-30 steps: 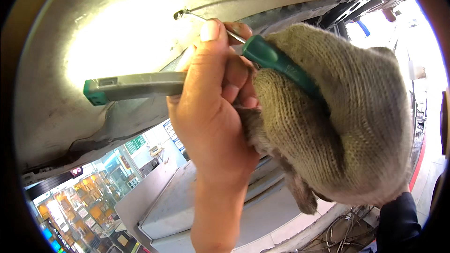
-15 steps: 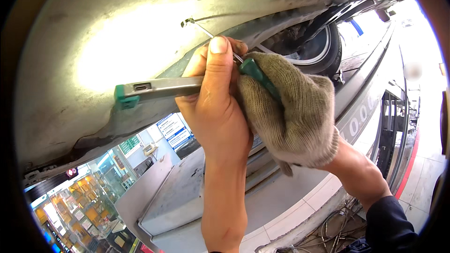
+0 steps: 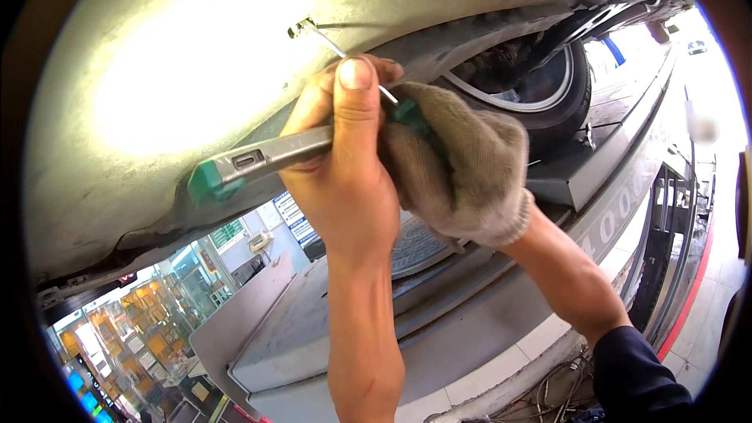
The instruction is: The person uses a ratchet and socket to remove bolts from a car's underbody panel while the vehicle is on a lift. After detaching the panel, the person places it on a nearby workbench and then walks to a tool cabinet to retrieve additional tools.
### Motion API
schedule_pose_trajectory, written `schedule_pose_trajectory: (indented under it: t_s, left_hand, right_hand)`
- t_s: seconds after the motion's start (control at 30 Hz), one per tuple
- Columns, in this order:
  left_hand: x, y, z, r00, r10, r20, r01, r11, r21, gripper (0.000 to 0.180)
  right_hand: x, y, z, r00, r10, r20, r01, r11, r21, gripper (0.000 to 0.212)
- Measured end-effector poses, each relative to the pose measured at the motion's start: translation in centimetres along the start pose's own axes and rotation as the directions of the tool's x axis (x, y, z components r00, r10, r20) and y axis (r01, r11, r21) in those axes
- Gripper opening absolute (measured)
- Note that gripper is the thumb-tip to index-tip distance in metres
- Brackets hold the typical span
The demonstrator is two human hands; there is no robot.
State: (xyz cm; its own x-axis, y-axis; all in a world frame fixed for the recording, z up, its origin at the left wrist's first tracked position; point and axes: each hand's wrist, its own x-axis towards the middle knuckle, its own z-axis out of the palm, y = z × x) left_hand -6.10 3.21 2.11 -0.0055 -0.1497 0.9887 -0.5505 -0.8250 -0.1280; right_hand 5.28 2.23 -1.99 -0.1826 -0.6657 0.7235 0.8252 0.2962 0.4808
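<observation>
Head view, read from the left: a shop front with shelves of orange, yellow and blue packages (image 3: 117, 337) is seen at the lower left of the frame, too small to be told apart. Just right of it, a pale rectangular sign with blue bands (image 3: 294, 219) is seen below the car's underside panel (image 3: 157, 110), which fills the upper left.

A grey flat tool with a green end cap (image 3: 235, 166) is held in the bare left hand (image 3: 345, 180), the fingers closed round it and the thumb pressed upward. A thin metal hook (image 3: 329, 41) is run from a small fastener in the panel, at upper centre, down to a green handle (image 3: 409, 113), which is clasped in the gloved right hand (image 3: 462, 172); both hands are closed and touching. A tyre (image 3: 548, 94) is seen to the upper right, above a grey lift platform (image 3: 439, 321).

It is judged that the hook could slip off the fastener if it is pulled at an angle, and the hands could be thrown against the panel edge. The thin shaft could also be bent by too much force.
</observation>
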Motion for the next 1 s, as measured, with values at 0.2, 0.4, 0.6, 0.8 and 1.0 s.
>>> schedule_pose_trajectory:
  t_s: [0.2,0.4,0.6,0.8,1.0]
  left_hand:
    - [-1.5,-0.2,0.9,1.000,-0.021,-0.010,0.021,1.000,-0.016,0.033]
    - [-1.4,1.1,1.0,0.993,-0.104,-0.049,0.101,0.993,-0.059,0.033]
    - [-1.3,3.2,1.5,0.980,-0.186,-0.070,0.188,0.982,0.022,0.028]
    - [-0.8,3.7,0.4,0.967,-0.242,-0.078,0.249,0.964,0.097,0.030]
    - [0.5,5.4,-1.3,0.980,-0.177,-0.088,0.196,0.930,0.310,0.027]
  right_hand:
    - [0.9,-2.4,-4.0,0.947,0.226,0.228,-0.239,0.971,0.032,0.029]
    - [1.4,-3.2,-4.5,0.937,0.216,0.274,-0.230,0.973,0.020,0.033]
    - [3.4,-5.2,-6.8,0.825,0.379,0.420,-0.394,0.917,-0.054,0.039]
    - [3.5,-5.6,-5.8,0.822,0.329,0.466,-0.379,0.925,0.015,0.028]
    - [1.4,-4.0,0.6,0.909,0.343,0.236,-0.401,0.875,0.271,0.013]
